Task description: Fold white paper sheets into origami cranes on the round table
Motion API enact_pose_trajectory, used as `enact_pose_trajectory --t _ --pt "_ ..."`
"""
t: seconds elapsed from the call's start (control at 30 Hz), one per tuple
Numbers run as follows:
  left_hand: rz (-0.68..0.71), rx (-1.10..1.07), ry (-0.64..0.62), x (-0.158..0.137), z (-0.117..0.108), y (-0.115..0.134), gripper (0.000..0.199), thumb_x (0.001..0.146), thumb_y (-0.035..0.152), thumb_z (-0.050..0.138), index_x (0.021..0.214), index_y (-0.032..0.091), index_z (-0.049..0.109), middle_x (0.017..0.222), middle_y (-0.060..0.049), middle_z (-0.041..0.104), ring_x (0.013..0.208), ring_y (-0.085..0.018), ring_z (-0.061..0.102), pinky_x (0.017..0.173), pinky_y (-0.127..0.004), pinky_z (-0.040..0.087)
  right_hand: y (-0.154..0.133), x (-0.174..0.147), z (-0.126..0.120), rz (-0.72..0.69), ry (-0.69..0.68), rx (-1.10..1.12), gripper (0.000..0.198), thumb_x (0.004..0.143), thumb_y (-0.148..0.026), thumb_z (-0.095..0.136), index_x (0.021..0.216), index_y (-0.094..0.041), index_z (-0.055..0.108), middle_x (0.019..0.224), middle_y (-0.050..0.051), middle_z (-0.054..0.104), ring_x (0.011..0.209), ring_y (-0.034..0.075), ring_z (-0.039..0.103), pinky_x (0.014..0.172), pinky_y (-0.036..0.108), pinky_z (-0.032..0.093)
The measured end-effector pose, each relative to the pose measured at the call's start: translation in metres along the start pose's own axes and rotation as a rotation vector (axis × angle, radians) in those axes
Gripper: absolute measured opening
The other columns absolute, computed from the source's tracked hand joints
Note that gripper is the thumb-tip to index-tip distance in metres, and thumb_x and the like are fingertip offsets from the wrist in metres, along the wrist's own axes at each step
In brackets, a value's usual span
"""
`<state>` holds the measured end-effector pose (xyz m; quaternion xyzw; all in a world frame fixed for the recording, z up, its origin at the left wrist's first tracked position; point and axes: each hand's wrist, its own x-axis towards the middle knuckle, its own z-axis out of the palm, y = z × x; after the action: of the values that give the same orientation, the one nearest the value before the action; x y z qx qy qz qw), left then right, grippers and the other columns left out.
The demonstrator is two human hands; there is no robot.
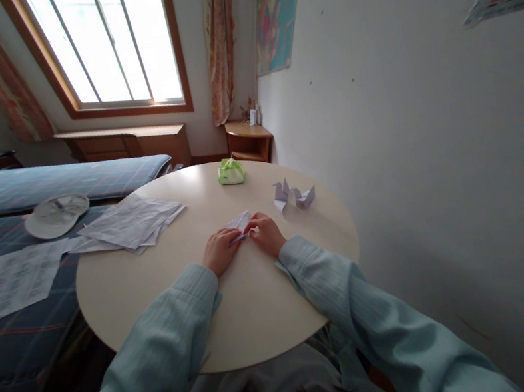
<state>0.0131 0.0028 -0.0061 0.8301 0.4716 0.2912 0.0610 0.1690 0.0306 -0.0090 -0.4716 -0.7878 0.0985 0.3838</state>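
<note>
Forearms [159,342] angle inward; hands [222,250] on paper [241,220]

On the table [264,324], a folded paper [240,220] is held between the left hand [221,250] and right hand [267,233]. Loose sheets [132,222] are laid to its left, folded birds [282,196] to its right, a tissue pack [231,172] behind. A bed [4,376] is placed left.

A green tissue pack [231,172] is set near the far edge of the round table [268,316]. A pale cap [55,217] is laid on a plaid bed [11,355]. The window [116,46] is framed in wood and flanked by patterned curtains [222,41]. A colourful poster [278,14] is fixed to the wall [409,143].
</note>
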Motion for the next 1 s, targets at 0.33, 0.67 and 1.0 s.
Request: enact_pose_trajectory --t 0.33,0.67,1.0 --pt "0.062 -0.143 -0.049 0.002 0.005 -0.009 0.050 0.058 -0.004 0.034 0.090 0.021 0.064 0.101 0.001 0.063 0.101 -0.014 0.052 0.093 -0.031 0.036 -0.005 0.001 -0.003 -0.013 0.001 0.035 0.017 0.066 -0.007 0.051 0.068 -0.017 0.064 0.077 0.003 0.060 0.078 0.014 0.053 0.078 0.026 0.040" --pt "0.149 -0.163 -0.088 0.002 -0.001 0.006 0.032 0.066 0.009 0.042 0.088 0.019 0.063 0.094 -0.003 0.064 0.091 -0.016 0.055 0.087 -0.030 0.040 -0.005 0.000 0.001 -0.010 -0.123 0.033 0.015 0.070 -0.011 0.049 0.077 -0.017 0.062 0.080 0.002 0.063 0.077 0.013 0.055 0.074 0.024 0.041" --pt "0.039 -0.114 -0.001 0.001 0.000 -0.001 0.020 0.076 0.028 0.050 0.090 0.021 0.062 0.093 -0.003 0.063 0.090 -0.015 0.054 0.083 -0.028 0.041 -0.006 0.001 0.000 0.012 -0.127 0.000 0.015 0.072 -0.012 0.049 0.079 -0.016 0.062 0.080 0.004 0.063 0.078 0.013 0.054 0.074 0.025 0.040"
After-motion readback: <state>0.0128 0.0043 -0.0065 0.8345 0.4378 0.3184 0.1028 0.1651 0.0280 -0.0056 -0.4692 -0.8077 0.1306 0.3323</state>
